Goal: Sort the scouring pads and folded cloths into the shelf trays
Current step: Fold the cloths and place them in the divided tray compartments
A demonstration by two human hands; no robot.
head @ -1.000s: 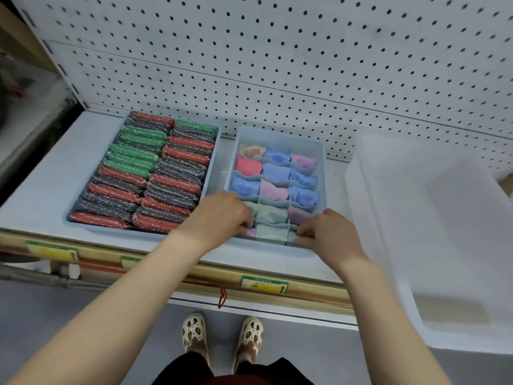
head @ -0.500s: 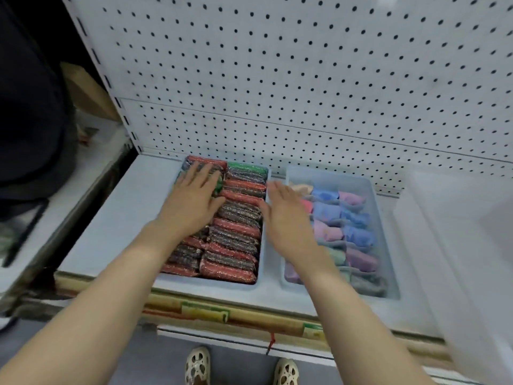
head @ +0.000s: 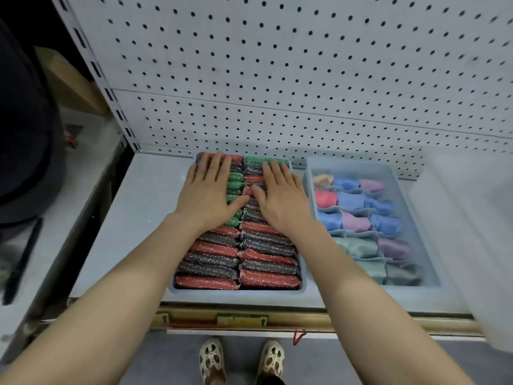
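Note:
A blue tray (head: 236, 290) on the shelf holds two columns of red, grey and green scouring pads (head: 238, 259). My left hand (head: 206, 193) lies flat with straight fingers on the left column's far half. My right hand (head: 280, 195) lies flat on the right column beside it, thumbs nearly meeting. To the right, a second blue tray (head: 410, 187) with dividers holds folded cloths (head: 358, 220) in pink, blue, purple, teal and grey. Neither hand holds anything.
A white pegboard wall (head: 277, 79) backs the shelf (head: 138, 218). A white translucent bin (head: 472, 232) stands at the right edge. A dark figure and a cardboard box (head: 72, 81) are at the far left. My feet in perforated shoes (head: 241, 359) stand below the shelf rail.
Both hands left the cloth tray's front edge and moved left. The right hand crossed from the cloth tray onto the pad tray; both now rest flat on the pads.

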